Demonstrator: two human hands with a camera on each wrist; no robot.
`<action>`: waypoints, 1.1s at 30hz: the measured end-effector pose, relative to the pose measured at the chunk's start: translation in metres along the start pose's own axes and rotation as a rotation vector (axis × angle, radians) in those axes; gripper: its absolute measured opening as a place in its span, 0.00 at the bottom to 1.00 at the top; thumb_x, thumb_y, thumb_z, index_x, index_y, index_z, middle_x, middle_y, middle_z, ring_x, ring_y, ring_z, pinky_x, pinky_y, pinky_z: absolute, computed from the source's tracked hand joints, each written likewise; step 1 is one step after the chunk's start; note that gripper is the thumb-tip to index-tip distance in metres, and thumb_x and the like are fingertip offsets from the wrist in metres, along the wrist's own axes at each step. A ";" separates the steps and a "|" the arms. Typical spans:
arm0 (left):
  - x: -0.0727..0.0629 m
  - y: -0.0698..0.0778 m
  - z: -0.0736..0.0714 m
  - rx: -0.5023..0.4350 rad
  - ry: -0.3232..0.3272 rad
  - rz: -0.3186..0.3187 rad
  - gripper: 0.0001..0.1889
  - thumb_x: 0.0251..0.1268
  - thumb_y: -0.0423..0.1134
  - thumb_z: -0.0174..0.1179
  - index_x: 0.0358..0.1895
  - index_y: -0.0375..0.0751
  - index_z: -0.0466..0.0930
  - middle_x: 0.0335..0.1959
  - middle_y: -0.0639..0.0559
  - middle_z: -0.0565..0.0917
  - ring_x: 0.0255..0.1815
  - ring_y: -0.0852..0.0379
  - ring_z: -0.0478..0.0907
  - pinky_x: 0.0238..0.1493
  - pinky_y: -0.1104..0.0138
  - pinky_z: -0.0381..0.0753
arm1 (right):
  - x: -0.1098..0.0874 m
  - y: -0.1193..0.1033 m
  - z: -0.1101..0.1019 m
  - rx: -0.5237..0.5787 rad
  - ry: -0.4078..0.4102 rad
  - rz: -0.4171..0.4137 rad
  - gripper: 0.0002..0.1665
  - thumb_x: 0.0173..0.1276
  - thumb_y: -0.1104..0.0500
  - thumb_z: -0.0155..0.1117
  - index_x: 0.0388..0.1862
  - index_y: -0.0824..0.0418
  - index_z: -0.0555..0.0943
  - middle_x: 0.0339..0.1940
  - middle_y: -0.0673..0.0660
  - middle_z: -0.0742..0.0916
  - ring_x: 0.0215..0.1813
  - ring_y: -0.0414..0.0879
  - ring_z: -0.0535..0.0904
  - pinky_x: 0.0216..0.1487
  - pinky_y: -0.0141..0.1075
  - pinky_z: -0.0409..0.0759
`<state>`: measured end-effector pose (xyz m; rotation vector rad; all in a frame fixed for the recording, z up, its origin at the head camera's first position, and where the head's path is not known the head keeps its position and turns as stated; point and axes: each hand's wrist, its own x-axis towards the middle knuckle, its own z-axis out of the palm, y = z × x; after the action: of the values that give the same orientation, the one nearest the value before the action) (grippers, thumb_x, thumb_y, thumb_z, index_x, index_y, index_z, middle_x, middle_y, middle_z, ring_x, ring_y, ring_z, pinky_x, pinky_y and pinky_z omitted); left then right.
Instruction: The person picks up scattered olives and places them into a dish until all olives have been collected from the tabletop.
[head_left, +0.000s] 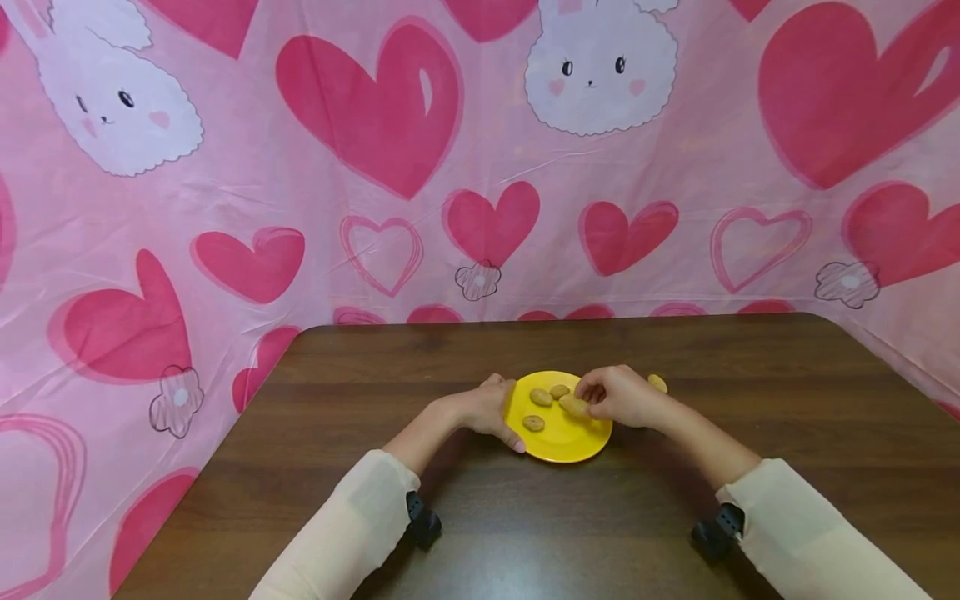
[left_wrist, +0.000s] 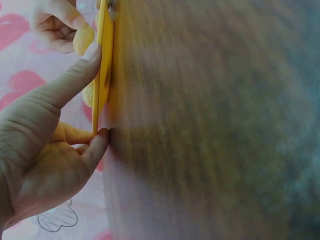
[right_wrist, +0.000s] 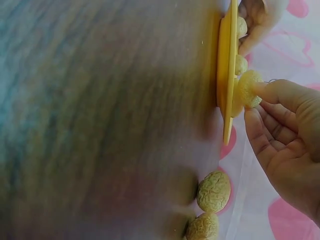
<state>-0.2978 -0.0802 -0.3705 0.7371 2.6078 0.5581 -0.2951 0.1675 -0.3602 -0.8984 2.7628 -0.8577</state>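
Note:
A yellow plate (head_left: 566, 446) rests on the table. My left hand (head_left: 487, 408) holds its left rim, thumb at the near side and fingers farther back; in the left wrist view the thumb and fingertips touch the plate's edge (left_wrist: 97, 112). Between thumb and fingers, my right hand (head_left: 622, 397) pinches a small yellow potato (head_left: 574, 406) over the plate's right half. Seen from the right wrist, that potato (right_wrist: 249, 89) has a wrinkled skin and is close to the plate surface. Three more potatoes lie on the plate, one of them (head_left: 534, 423) nearer the front.
Behind my right hand, a potato (head_left: 657, 383) lies on the brown wooden table (head_left: 360, 383). The right wrist view shows two potatoes on the table, one (right_wrist: 213, 191) beside another (right_wrist: 202, 227). A pink cloth (head_left: 510, 150) with hearts and rabbits hangs behind the table.

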 end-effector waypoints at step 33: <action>0.000 -0.002 0.002 0.008 0.008 0.012 0.51 0.41 0.57 0.71 0.66 0.34 0.57 0.52 0.47 0.66 0.52 0.54 0.63 0.59 0.62 0.64 | -0.001 0.004 0.007 0.006 -0.037 0.022 0.08 0.52 0.66 0.70 0.32 0.61 0.83 0.24 0.48 0.79 0.28 0.41 0.72 0.30 0.31 0.75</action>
<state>-0.2980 -0.0810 -0.3734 0.7553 2.6161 0.5549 -0.2945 0.1673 -0.3679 -0.8716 2.7319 -0.8360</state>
